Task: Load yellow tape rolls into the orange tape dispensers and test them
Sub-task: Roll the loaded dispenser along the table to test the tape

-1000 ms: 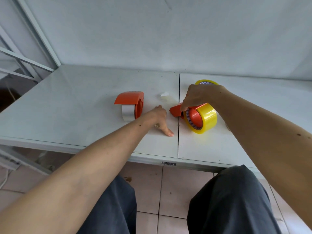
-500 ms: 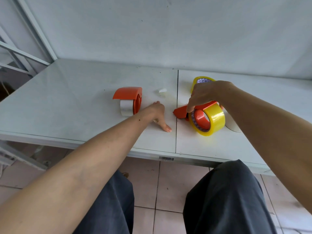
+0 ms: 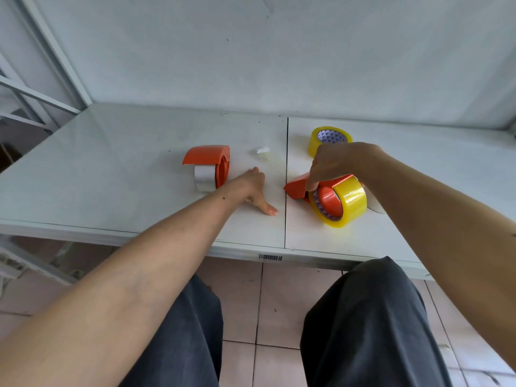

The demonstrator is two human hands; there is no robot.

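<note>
Sitting at a white tabletop (image 3: 111,169), a person works with both bare hands. Readable writing: none legible; a barcode sticker (image 3: 270,257) sits on the tabletop's front edge, its digits too small to read. The spare yellow roll (image 3: 329,139) at the rear right lies flat, its core printed with a purple-and-white triangle pattern.

Right hand (image 3: 332,163): fingers curled down, gripping the top of the loaded orange dispenser (image 3: 297,188) just right of the tabletop seam. That dispenser carries a yellow tape roll (image 3: 346,203) standing on edge; the roll's axis runs roughly left-right, tilted toward the viewer, with the orange hub facing near-left. The dispenser's nose points left toward the seam. The roll lies directly below and right of the gripping fingers.

Left hand (image 3: 255,188): flat on the tabletop, fingers straight, thumb out toward the seam, holding nothing. It rests between the two dispensers.

Second orange dispenser (image 3: 209,166): stands on edge just left of the left hand, holding a silvery-white roll, apart from the fingers. A small crumpled scrap (image 3: 262,150) lies behind the left hand.
</note>
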